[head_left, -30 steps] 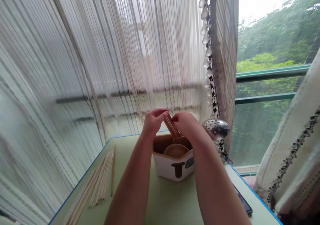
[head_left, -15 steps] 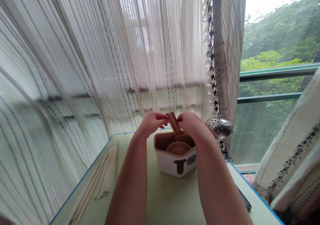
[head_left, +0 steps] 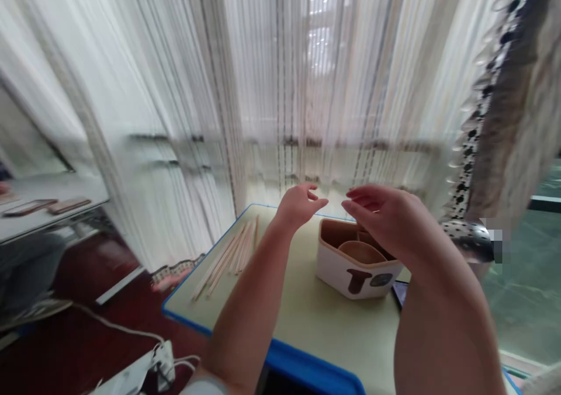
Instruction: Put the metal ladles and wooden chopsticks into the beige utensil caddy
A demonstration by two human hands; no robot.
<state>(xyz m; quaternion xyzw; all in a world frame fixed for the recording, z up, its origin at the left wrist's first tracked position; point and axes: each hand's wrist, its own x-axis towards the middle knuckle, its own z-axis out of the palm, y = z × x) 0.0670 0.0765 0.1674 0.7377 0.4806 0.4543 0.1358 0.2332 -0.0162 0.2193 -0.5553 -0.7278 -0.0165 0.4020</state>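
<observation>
My left hand (head_left: 299, 204) hovers above the table (head_left: 307, 319), fingers loosely spread, holding nothing. My right hand (head_left: 385, 217) hangs over the white utensil holder (head_left: 355, 272), fingers apart and empty as far as I can see. The holder has a brown rim, a wooden spoon bowl (head_left: 360, 250) inside, and sits at the table's right. A row of wooden chopsticks (head_left: 230, 256) lies on the table's left side, left of my left arm.
Sheer striped curtains hang behind the table. A metal slotted ladle (head_left: 467, 235) sticks out right of the holder. A dark phone (head_left: 400, 293) lies by the holder. A white power strip with cables (head_left: 144, 368) is on the red floor at left. A grey desk (head_left: 44, 208) stands far left.
The brown chopsticks my two hands pinched above the holder are gone from them and both hands have opened. The camera has swung left and down, so the table edge and floor now show.
</observation>
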